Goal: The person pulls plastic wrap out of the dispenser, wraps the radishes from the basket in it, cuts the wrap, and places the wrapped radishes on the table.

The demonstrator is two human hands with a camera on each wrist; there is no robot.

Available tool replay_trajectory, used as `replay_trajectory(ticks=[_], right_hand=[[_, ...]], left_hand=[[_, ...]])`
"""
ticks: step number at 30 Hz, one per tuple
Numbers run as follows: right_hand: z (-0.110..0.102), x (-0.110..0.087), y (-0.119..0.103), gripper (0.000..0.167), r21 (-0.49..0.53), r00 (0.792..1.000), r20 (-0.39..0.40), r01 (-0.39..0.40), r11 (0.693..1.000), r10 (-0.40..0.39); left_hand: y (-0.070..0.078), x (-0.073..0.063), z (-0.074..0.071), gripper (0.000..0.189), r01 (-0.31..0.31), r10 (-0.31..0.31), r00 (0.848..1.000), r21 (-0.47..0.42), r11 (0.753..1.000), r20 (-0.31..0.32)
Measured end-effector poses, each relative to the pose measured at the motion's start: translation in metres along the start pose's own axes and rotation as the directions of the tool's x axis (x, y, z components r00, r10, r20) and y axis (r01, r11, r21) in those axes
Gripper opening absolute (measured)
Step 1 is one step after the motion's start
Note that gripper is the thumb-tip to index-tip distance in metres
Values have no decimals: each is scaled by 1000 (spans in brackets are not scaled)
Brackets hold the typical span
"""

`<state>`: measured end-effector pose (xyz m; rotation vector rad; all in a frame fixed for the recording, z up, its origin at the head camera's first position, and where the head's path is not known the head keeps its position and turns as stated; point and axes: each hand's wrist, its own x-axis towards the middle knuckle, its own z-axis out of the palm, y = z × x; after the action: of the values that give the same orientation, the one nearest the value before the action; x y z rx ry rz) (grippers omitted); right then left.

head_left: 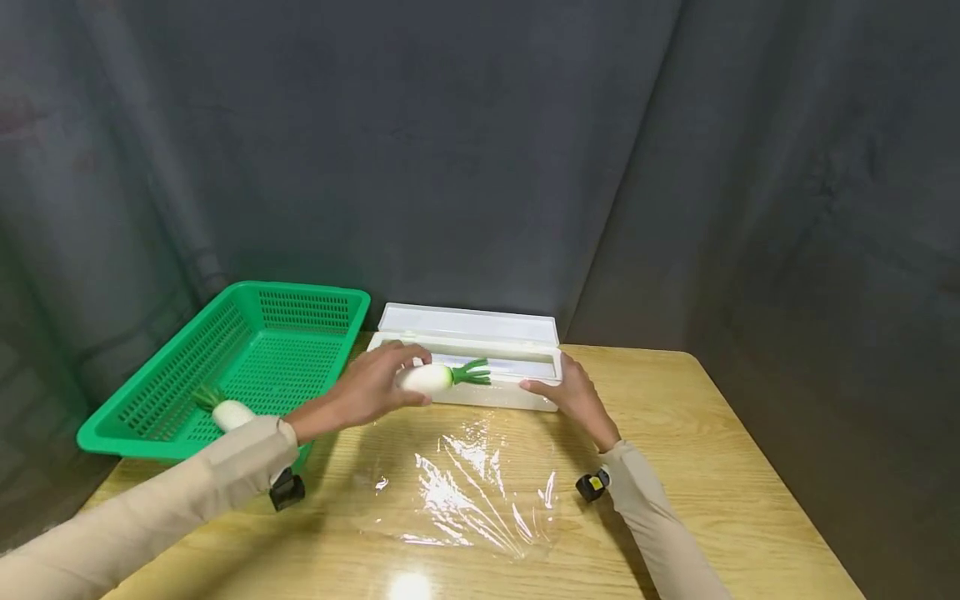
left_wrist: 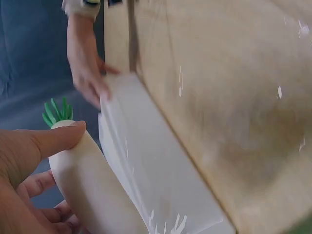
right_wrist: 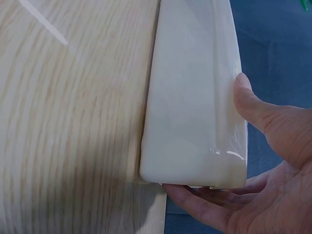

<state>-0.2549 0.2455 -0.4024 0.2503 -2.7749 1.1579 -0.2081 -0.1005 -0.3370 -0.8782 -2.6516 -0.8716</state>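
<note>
My left hand grips a white radish with green leaf stalks pointing right, above the front of a long white box. In the left wrist view the thumb lies on the radish near its leaves, with fingers on the other side. My right hand holds the right end of the box; in the right wrist view its thumb is on the edge and fingers wrap the end. The box's lid stands open at the back. A sheet of clear plastic film spreads over the table in front of the box.
A green perforated basket stands at the left on the wooden table. Inside it lies another white radish, partly hidden behind the left sleeve. Dark grey curtains hang behind the table and along its sides.
</note>
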Motion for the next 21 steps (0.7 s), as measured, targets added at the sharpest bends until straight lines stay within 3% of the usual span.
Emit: replay_trajectory(ticks=[5,13,21], right_hand=[[0,0,2,74,-4,1000,8,-20,1000,20],[2,2,0,74,-3,1000,19,1,1000,-1],[-1,0,-1,72,-6,1000,15,-2,1000,2]], left_hand=[[16,-5,26,45,-41,41,998,-6,999,42],[25,-16,54,46,-70,72,994,-22,997,77],[36,-35,82,46,-35,57,975,-103,994,216]])
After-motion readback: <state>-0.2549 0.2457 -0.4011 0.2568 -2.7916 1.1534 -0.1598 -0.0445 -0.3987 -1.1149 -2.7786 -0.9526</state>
